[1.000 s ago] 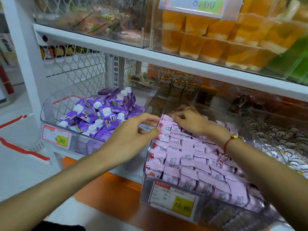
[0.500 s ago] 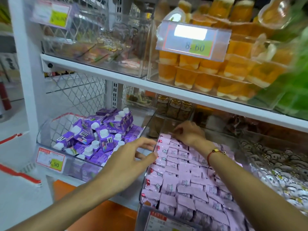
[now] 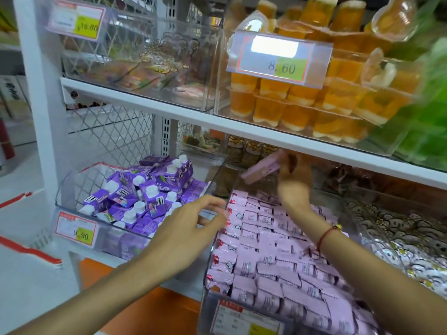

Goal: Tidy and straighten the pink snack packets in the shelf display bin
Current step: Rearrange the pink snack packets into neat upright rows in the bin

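Observation:
Rows of pink snack packets [image 3: 266, 257] fill a clear display bin [image 3: 205, 308] on the lower shelf. My right hand [image 3: 294, 182] is raised above the bin's back end and grips one pink packet [image 3: 262, 167], held tilted in the air and blurred by motion. A red string bracelet sits on that wrist. My left hand [image 3: 186, 233] hovers with relaxed, spread fingers at the bin's left wall, fingertips close to the leftmost packets; whether they touch is unclear.
A clear bin of purple drink cartons [image 3: 145, 197] stands to the left, with a 9.90 price tag [image 3: 76, 229]. Patterned white packets [image 3: 399, 238] lie to the right. The shelf board [image 3: 242, 126] above carries orange jelly cups [image 3: 314, 102] close over my right hand.
My right hand has lifted a pink packet from the back of the bin up into the air. The left hand stays by the bin's left wall. The camera view tilted upward.

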`<move>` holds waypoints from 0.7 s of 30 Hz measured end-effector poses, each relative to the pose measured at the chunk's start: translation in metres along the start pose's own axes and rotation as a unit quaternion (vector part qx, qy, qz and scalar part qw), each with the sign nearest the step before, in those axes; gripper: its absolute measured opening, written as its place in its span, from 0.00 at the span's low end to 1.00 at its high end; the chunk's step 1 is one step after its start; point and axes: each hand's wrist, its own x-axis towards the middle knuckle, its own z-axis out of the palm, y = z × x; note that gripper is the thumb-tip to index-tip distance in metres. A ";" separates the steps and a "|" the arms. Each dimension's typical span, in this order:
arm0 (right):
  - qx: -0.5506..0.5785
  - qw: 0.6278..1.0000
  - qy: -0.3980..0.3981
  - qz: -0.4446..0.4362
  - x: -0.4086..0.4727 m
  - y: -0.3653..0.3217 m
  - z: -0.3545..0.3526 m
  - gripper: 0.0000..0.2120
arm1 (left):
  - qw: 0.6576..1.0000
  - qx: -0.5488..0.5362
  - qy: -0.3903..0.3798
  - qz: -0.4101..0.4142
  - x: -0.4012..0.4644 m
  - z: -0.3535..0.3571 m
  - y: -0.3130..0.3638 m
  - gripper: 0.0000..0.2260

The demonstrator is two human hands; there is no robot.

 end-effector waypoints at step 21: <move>-0.173 0.891 -0.274 -0.318 -0.092 -0.047 -0.069 0.31 | 0.989 -0.085 0.093 0.080 0.000 -0.001 0.017 0.10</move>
